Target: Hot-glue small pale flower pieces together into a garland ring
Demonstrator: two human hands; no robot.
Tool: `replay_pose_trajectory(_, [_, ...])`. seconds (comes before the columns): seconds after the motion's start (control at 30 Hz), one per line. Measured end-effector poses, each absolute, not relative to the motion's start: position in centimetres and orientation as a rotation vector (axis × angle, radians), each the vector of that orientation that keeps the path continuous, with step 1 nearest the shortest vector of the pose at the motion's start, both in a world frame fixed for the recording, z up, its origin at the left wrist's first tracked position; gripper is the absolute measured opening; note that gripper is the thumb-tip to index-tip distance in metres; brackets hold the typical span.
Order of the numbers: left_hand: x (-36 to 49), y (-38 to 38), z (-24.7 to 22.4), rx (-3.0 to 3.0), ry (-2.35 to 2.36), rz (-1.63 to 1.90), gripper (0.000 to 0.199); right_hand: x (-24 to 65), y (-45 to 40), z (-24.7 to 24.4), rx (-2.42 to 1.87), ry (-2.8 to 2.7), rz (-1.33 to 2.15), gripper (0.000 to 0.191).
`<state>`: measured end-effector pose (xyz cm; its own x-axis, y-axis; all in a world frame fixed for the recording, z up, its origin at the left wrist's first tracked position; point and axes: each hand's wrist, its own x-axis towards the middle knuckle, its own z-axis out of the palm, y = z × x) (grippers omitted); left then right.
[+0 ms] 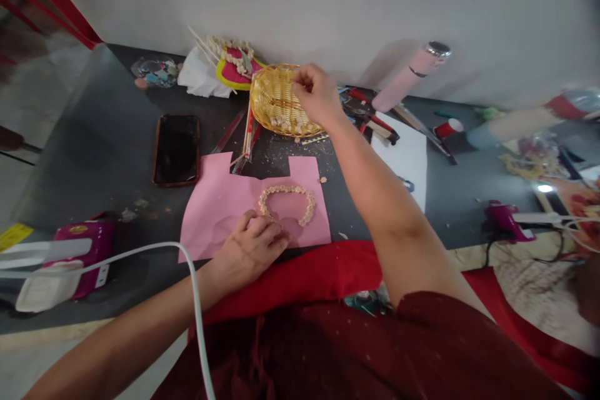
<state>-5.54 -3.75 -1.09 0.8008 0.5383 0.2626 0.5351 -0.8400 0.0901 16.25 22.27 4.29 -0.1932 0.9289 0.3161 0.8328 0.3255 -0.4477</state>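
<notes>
A curved string of small cream flowers [287,190] lies on a pink sheet of paper [215,206]. My left hand [253,244] rests at the paper's near edge, its fingers curled over the left end of the string, which they partly hide. Over a yellow woven basket [274,100] hangs my right hand [319,92], thumb and forefinger pinched together. Whatever that pinch holds, if anything, is too small to see. Several loose cream flowers [284,123] lie in the near part of the basket, and one single flower [323,180] sits beside the paper's right edge.
Left of the paper lies a phone [176,150]. Behind are a pink-and-yellow piece [237,69] with more flowers and white tissue [201,72]. Pliers [375,119], a pink flask [410,78] and a red spool [447,129] are at right. A white cable [192,275] crosses my left forearm.
</notes>
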Motion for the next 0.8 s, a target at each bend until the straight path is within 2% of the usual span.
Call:
replay_pose_trajectory(0.23, [-5.4,-3.8,-1.2,2.978,0.882,0.499,0.027,19.6,21.5,2.2,-1.67,-2.208,0.156,0.024])
replay_pose_trajectory(0.37, [-5.4,-3.7,-1.0,2.976,0.872,0.521,0.026,18.4,20.6,1.7,-1.589,-2.298,0.161,0.026])
replay_pose_trajectory(0.53, [-5.4,-3.5,-0.8,2.977,0.87,0.47,0.026,15.5,19.9,1.7,-1.514,-2.453,0.161,0.018])
replay_pose_trajectory(0.67, [-5.5,-3.5,-0.8,2.957,0.868,0.468,0.028,14.5,20.1,1.9,-1.561,-2.408,0.181,0.014])
replay_pose_trajectory(0.8, [-5.6,-3.6,-1.0,2.944,0.855,0.476,0.027,16.0,20.8,2.8,-1.547,-2.149,0.365,0.013])
